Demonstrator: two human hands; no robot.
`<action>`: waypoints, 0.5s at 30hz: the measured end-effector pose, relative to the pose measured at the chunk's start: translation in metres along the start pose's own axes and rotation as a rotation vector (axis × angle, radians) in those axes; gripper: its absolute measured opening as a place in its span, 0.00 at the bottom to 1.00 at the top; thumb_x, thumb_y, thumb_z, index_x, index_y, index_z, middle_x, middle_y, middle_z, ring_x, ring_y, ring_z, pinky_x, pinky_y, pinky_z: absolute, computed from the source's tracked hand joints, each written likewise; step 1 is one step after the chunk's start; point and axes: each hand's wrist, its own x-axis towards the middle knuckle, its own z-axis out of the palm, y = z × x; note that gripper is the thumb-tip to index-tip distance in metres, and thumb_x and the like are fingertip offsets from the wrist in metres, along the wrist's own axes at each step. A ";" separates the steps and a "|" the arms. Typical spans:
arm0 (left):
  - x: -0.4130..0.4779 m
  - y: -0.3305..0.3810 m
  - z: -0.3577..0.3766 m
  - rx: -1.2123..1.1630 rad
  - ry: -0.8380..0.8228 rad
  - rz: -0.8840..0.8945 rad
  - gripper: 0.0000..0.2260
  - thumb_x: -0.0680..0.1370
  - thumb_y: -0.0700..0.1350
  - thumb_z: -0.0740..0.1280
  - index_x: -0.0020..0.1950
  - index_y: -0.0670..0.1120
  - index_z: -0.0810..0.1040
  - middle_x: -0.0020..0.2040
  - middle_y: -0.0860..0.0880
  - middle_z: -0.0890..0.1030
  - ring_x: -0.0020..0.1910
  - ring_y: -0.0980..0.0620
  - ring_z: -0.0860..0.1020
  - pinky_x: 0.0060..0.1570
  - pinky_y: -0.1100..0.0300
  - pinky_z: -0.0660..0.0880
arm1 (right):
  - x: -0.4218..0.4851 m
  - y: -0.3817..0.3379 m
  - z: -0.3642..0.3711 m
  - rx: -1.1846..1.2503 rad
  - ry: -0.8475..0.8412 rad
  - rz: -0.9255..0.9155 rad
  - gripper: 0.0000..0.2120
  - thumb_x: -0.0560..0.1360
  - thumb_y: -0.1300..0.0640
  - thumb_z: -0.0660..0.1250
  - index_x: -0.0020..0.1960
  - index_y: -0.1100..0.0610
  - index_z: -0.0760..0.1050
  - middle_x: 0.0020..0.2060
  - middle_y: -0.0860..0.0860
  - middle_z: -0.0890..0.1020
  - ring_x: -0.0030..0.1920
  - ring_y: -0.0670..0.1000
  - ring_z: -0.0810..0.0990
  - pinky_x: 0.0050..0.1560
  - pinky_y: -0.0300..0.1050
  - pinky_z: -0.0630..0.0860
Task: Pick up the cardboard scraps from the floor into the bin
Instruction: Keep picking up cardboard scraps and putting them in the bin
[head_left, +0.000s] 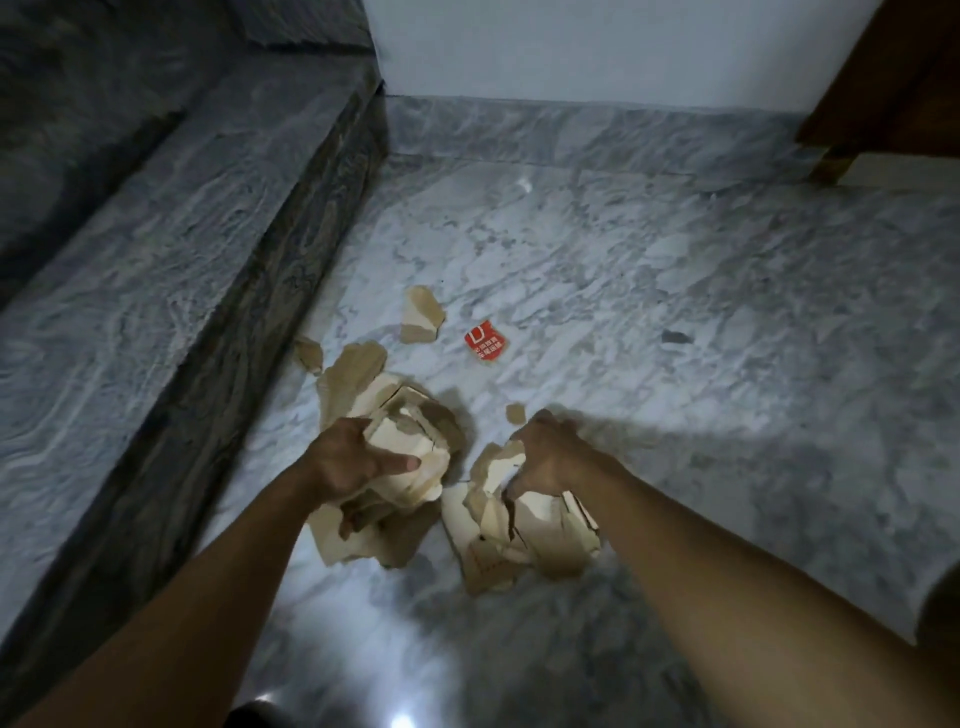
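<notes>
Torn brown cardboard scraps lie on the marble floor (623, 291). My left hand (353, 457) grips a bunch of scraps (410, 441) at the left pile, thumb across the top. My right hand (545, 452) is curled around scraps (519, 525) of the right pile. Loose pieces lie farther off: one folded scrap (422, 315), a small one (310, 354) by the step, a flat one (353, 374), a tiny bit (514, 413) and a red printed scrap (485, 343). No bin is in view.
A raised marble step (156, 249) runs along the left. A white wall (571, 47) closes the far end. A wooden piece of furniture (893, 88) stands at the upper right. A small dark mark (675, 338) shows on the floor.
</notes>
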 end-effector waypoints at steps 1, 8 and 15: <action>-0.004 -0.008 0.000 0.007 -0.003 -0.018 0.26 0.57 0.58 0.82 0.53 0.52 0.84 0.49 0.55 0.86 0.52 0.51 0.82 0.60 0.50 0.77 | 0.002 -0.004 0.004 -0.024 -0.001 -0.017 0.42 0.63 0.43 0.81 0.73 0.50 0.69 0.69 0.55 0.66 0.69 0.63 0.68 0.66 0.56 0.72; -0.017 -0.042 0.001 -0.070 -0.019 -0.080 0.31 0.53 0.59 0.84 0.53 0.52 0.85 0.49 0.53 0.86 0.53 0.50 0.83 0.61 0.48 0.77 | 0.009 -0.001 0.008 0.034 -0.030 -0.048 0.50 0.61 0.43 0.81 0.77 0.48 0.62 0.73 0.52 0.71 0.68 0.57 0.73 0.64 0.52 0.75; -0.015 -0.013 0.009 0.008 -0.093 -0.041 0.22 0.61 0.50 0.83 0.53 0.50 0.84 0.48 0.54 0.86 0.51 0.52 0.83 0.52 0.59 0.78 | -0.017 0.018 -0.032 0.363 -0.034 -0.025 0.39 0.69 0.58 0.79 0.75 0.56 0.64 0.66 0.52 0.74 0.59 0.52 0.78 0.45 0.41 0.78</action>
